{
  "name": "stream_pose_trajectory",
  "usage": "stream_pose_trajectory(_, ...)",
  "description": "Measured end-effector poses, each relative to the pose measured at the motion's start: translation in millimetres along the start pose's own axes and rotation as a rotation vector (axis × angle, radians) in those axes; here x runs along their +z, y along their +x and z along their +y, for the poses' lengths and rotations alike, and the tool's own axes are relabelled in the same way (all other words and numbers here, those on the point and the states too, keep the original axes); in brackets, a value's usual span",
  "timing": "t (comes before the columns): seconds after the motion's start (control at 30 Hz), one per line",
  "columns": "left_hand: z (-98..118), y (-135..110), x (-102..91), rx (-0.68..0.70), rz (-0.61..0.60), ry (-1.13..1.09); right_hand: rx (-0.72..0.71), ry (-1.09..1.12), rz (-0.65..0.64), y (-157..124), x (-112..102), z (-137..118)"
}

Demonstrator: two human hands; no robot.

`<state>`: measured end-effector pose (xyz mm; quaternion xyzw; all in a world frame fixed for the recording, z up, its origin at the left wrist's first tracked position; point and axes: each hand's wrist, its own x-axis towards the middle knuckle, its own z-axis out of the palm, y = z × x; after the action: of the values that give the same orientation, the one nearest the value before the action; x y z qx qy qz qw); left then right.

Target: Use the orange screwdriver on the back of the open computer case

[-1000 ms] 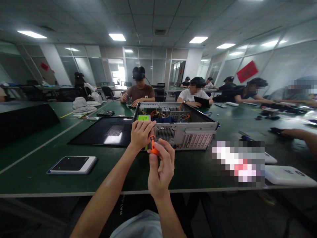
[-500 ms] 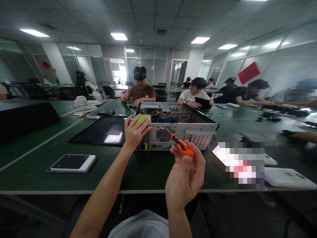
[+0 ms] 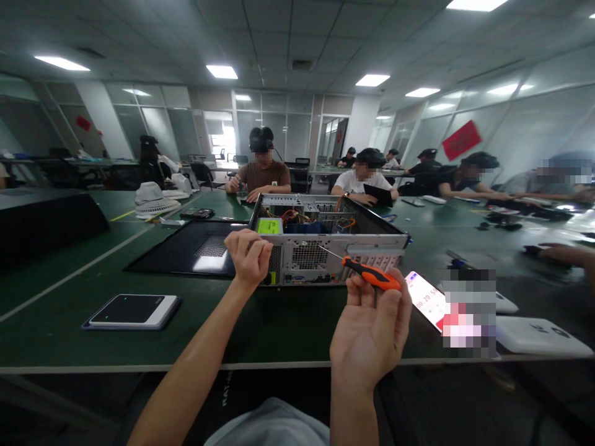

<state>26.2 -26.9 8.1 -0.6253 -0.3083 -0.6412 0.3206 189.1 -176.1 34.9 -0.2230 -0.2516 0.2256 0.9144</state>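
Observation:
A desktop computer case (image 3: 344, 238) lies open on the green table, its back panel facing me and orange wires showing inside. Within its left end sits a power supply (image 3: 269, 225) with a bright green label. My left hand (image 3: 250, 261) is in front of that left corner with its fingers curled; whether anything is between them is hidden. In my right hand (image 3: 369, 328) is an orange and black screwdriver (image 3: 372, 273), gripped by the handle. Its thin shaft points up and left across the grille of the back panel.
A black side panel (image 3: 171, 251) lies left of the case. Nearer me is a white-and-black device (image 3: 132, 311); at right are a lit phone (image 3: 424, 298) and a white device (image 3: 542, 334). White fans (image 3: 155, 204) stand farther back. Co-workers sit across and to the right.
My left hand has come down off the power supply, baring its green label, and its fingers have curled. My right hand has shifted right with the screwdriver, which now lies flatter.

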Motion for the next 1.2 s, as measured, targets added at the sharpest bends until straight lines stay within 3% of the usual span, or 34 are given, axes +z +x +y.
stream_pose_trajectory(0.1, 25.2, -7.6, 2.7, 0.128, -0.126, -0.189, 0.022, 0.049, 0.034, 5.8, -1.4, -0.4)
stream_pose_trajectory(0.23, 63.9, -21.2, 10.6, 0.314, -0.562, -0.288, 0.041, 0.078, 0.042, 10.4, -4.9, 2.5)
stream_pose_trajectory(0.37, 87.9, -34.4, 16.9, 0.278, -1.005, -0.256, 0.047, 0.040, 0.048, 14.1, -8.1, 7.7)
stream_pose_trajectory(0.47, 93.4, -40.3, 18.3, 0.269, -1.195, -0.272, 0.091, 0.021, 0.035, 15.6, -9.2, 12.0)
stream_pose_trajectory(0.57, 93.1, -42.7, 18.9, 0.259, -1.263, -0.298, 0.148, 0.037, 0.013, 14.5, -9.7, 16.4)
stream_pose_trajectory(0.87, 92.2, -51.2, 21.3, 0.190, -1.295, -0.331, 0.239, 0.050, -0.041, 1.3, -2.3, 28.5)
stream_pose_trajectory(1.2, 93.9, -47.9, 20.4, 0.165, -1.234, -0.283, 0.202, 0.016, -0.057, -7.2, 4.4, 32.0)
